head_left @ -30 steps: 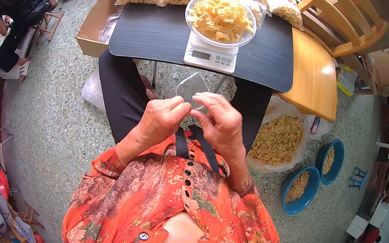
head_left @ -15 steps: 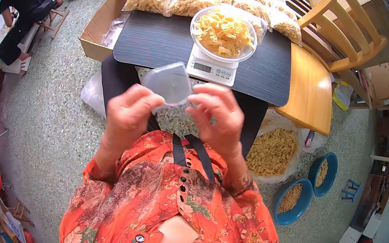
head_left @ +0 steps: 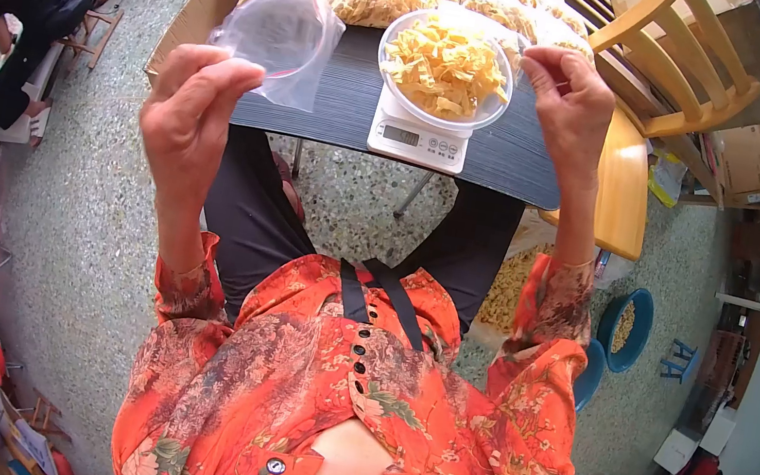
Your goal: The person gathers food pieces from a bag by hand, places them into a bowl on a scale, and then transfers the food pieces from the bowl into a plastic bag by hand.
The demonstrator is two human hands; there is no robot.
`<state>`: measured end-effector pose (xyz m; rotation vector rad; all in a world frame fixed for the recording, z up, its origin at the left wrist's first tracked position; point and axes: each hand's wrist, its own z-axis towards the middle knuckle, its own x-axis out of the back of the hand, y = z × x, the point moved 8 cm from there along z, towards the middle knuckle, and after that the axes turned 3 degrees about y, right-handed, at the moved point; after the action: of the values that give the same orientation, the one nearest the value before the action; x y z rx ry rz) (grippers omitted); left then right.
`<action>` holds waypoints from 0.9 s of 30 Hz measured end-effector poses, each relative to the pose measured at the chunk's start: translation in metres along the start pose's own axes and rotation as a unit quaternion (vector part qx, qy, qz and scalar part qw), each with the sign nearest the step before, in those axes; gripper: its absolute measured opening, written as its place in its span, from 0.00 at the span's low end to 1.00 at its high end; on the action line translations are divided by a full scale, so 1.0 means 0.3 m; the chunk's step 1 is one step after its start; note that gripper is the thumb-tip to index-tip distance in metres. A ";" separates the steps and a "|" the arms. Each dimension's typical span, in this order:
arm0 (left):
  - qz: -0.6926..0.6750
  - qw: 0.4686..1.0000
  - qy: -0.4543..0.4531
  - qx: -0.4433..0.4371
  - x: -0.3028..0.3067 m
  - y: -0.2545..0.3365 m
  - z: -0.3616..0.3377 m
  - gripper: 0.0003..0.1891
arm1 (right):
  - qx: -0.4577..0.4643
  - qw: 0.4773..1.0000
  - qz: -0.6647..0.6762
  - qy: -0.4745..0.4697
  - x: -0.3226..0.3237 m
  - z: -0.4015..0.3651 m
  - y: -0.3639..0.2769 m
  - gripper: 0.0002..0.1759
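- A clear plastic bag [head_left: 277, 35] is up in the air over the left side of the dark surface [head_left: 337, 98]. Its mouth is wide open and looks round.
- The left hand [head_left: 190, 96] pinches this bag between thumb and fingers, low on the bag's left side. The fingers are bent, and the hand is up near the surface's near left corner. The arm is bent at the elbow.
- The right hand [head_left: 575, 104] is up near the surface's right edge. Its thumb and first finger come close together and the other fingers curl. I cannot tell if the tips hold anything.
- The two hands are well apart, with the bowl [head_left: 401, 95] between them. The right fingertips are just beside its rim; I cannot tell if they touch.
- The bowl is full of yellow, flat pieces [head_left: 447, 63].
- It sits on a white scale [head_left: 420, 152] by the surface's near edge.
- Filled bags [head_left: 375, 5] lie in rows along the surface's far edge.
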<state>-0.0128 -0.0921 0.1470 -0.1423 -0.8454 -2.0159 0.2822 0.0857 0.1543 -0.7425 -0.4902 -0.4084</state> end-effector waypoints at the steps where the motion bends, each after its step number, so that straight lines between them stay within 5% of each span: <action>1: -0.010 1.000 -0.016 0.022 -0.021 -0.022 0.001 0.08 | -0.010 1.000 0.009 -0.016 -0.007 0.012 0.011 0.06; 10: -0.051 0.998 -0.018 0.042 -0.111 -0.053 -0.037 0.09 | -0.011 0.994 -0.006 -0.111 -0.045 0.028 0.094 0.10; 16: -0.050 0.997 -0.046 0.046 -0.105 -0.035 -0.055 0.10 | -0.025 0.976 -0.041 -0.211 -0.110 0.002 0.072 0.26; 19: -0.031 0.998 -0.051 0.022 -0.094 -0.003 -0.050 0.09 | 0.061 0.972 -0.111 -0.197 -0.151 0.002 0.062 0.21; 27: -0.026 0.997 -0.061 0.030 -0.114 -0.008 -0.047 0.09 | 0.106 0.983 -0.073 -0.132 -0.143 -0.023 0.026 0.09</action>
<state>0.0082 -0.0755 0.1212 -0.2124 -0.9954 -2.0437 0.2531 0.0936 0.1219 -0.5584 -0.8289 -0.3889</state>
